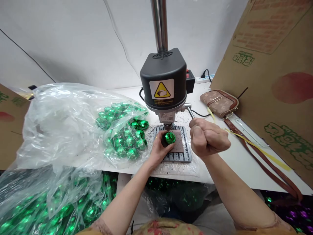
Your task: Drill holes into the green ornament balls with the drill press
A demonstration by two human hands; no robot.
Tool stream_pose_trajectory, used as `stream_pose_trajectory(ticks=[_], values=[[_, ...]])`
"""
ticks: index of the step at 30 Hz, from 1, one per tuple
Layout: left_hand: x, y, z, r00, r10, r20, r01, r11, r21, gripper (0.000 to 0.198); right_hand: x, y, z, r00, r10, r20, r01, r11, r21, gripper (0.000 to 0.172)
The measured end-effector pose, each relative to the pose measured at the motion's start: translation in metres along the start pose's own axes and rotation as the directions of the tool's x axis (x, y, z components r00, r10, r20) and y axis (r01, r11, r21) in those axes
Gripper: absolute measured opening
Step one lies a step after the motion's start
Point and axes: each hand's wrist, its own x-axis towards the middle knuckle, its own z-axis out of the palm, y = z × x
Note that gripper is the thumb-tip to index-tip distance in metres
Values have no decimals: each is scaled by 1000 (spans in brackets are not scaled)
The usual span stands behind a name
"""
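Note:
A small bench drill [163, 83] with a black head stands on the white table [234, 160]. My left hand [160, 148] pinches a faceted green gem [169, 137] on a brown pad [179, 143], right under the drill bit. A fingertip of that hand wears a black cover. My right hand [207, 137] is closed in a fist around the drill's feed lever [190, 112], to the right of the drill head.
A clear plastic bag [73, 124] of several green gems [124, 135] lies left of the drill. More green gems in plastic [49, 209] sit below the table edge. A brown purse [220, 102] with strap, cardboard sheets [274, 75] and a power strip [205, 78] are at the right.

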Motion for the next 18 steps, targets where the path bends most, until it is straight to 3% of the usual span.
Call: stream_pose_trajectory(ticks=[2,5,8,11,13,15,17,18], values=[[0,-1,0,1000,2,4,-2,1000,1,51,6,-3,2,1000,23,-7,-23,1000,-16,46],[2,-3,1,1000,12,-6,-12,1000,22,50,28,-8,11,986,158,-46,-161,985,-63,45],[3,-1,2,999,-4,-46,6,999,44,49,55,-8,22,932,344,-117,-351,936,-40,45],[-13,5,0,981,12,-193,9,994,109,48,69,-4,28,914,384,-133,-395,917,-60,48],[-36,6,-3,954,133,-268,-77,975,207,50,71,-3,28,915,381,-130,-392,916,-78,48],[-66,4,-5,920,355,-168,-295,906,302,57,70,-3,27,915,385,-119,-397,911,-114,47],[-98,-1,-7,830,546,117,-552,771,316,62,69,-3,27,920,374,-117,-388,910,-144,46],[-111,-4,-8,774,576,262,-633,708,313,62,68,-3,26,922,369,-118,-384,911,-151,46]])
